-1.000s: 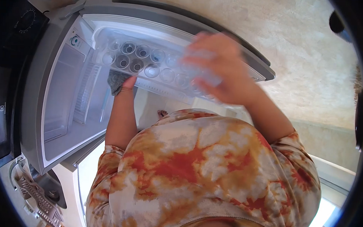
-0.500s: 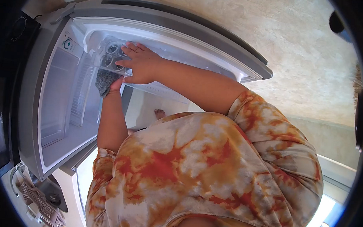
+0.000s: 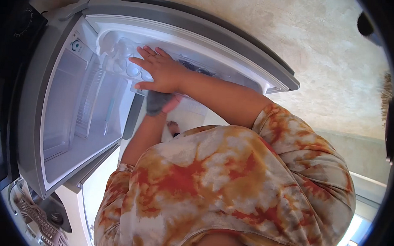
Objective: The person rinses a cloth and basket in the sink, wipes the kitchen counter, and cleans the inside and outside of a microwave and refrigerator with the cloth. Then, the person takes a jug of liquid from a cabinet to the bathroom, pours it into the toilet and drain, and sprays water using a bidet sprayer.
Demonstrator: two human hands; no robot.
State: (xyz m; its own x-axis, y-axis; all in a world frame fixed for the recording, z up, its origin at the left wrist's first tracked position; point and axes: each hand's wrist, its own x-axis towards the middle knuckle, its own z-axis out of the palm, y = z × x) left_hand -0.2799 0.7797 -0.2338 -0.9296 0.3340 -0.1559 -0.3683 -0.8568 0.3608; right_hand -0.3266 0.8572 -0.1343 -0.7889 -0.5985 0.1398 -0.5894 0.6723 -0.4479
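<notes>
Fingers spread, my right hand (image 3: 162, 73) rests over the clear egg tray (image 3: 120, 66) in the door of the open fridge. Round see-through cups of the tray show to the left of the fingers. Below it, my left hand (image 3: 171, 104) grips a grey cloth (image 3: 156, 103) at the lower edge of the door shelf. Cloth and hand are slightly blurred, and some of the left fingers are hidden. Dark rounded shapes (image 3: 196, 68) show just beyond my right forearm; I cannot make out what they are.
The fridge door (image 3: 209, 30) swings out across the top, near a beige wall (image 3: 329, 54). To the left is the white fridge compartment (image 3: 65, 105) with a dial. A dish rack (image 3: 39, 217) by a sink stands at lower left. A bare foot (image 3: 173, 127) shows on the floor.
My left hand has moved right with the grey cloth, from under the tray's left end to below my right hand. My right hand has shifted slightly right, still spread.
</notes>
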